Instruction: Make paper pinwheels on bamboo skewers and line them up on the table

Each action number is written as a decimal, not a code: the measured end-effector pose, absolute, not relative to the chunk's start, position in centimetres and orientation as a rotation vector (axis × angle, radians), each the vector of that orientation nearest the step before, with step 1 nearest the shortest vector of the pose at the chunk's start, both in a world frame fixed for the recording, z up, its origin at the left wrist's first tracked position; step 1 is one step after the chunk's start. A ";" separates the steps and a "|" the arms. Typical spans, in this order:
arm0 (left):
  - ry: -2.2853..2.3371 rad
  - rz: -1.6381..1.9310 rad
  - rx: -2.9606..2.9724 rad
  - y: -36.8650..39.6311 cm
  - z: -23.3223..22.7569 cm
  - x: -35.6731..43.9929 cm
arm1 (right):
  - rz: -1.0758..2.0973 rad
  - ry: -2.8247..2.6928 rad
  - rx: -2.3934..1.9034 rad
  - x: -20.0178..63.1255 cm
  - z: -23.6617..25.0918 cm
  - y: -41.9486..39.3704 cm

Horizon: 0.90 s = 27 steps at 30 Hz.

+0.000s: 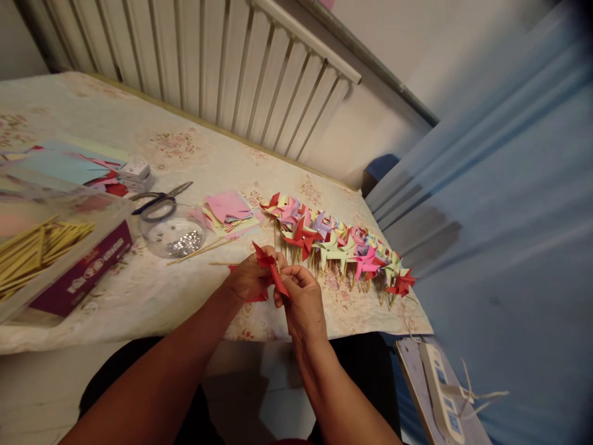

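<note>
Over the near edge of the table (162, 309), your left hand (250, 278) and right hand (306, 300) pinch one red paper (266, 259) between them, fingers drawn in close, probably to gather its points. It is bright and creased, with sharp corners jutting at eleven and five o'clock (your fingers cover its middle, so whether anything pierces it cannot be told). At two o'clock from it, pinwheels (303, 238) crowd together in red, pink, yellow and pale green, perhaps bunched there to spare working room. At nine, a bin (115, 244) holds sticks (41, 253); at ten, a clear dish (155, 244) of metal bits (188, 242) seems set for easy reach. Paper squares (227, 207) lie at eleven. Beyond the dish rest scissors (163, 198); farthest, toward twelve, stands a radiator (213, 68).
</note>
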<state>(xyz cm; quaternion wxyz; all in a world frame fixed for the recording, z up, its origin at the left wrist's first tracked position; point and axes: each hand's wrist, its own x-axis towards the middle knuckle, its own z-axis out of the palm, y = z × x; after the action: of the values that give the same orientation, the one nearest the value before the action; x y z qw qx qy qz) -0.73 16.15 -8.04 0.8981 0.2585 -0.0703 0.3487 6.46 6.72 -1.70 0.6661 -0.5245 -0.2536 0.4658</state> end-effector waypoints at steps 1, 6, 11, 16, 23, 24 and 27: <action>-0.157 0.715 0.540 16.1 -8.1 -0.7 | 1.052 -0.573 -1.182 6.4 -1.7 6.7; -0.210 0.700 0.567 16.2 -8.5 -0.7 | 1.048 -0.573 -1.170 6.4 -1.7 6.7; -0.198 0.717 0.561 16.2 -8.5 -0.6 | 1.045 -0.565 -1.164 6.4 -1.7 6.8; -0.181 0.721 0.552 16.1 -8.4 -0.7 | 1.041 -0.571 -1.157 6.4 -1.7 6.8; -0.215 0.705 0.567 16.1 -8.4 -0.7 | 1.038 -0.580 -1.149 6.4 -1.7 6.8; -0.216 0.703 0.569 16.1 -8.3 -0.7 | 1.036 -0.580 -1.151 6.5 -1.7 6.8; -0.212 0.705 0.576 16.0 -8.2 -0.7 | 1.032 -0.569 -1.153 6.5 -1.7 6.8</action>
<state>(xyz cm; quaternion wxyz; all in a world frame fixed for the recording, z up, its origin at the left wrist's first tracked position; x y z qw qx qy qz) -0.65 16.01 -8.21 0.8928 0.2778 -0.1021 0.3396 6.48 6.79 -1.74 0.6790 -0.5134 -0.2535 0.4595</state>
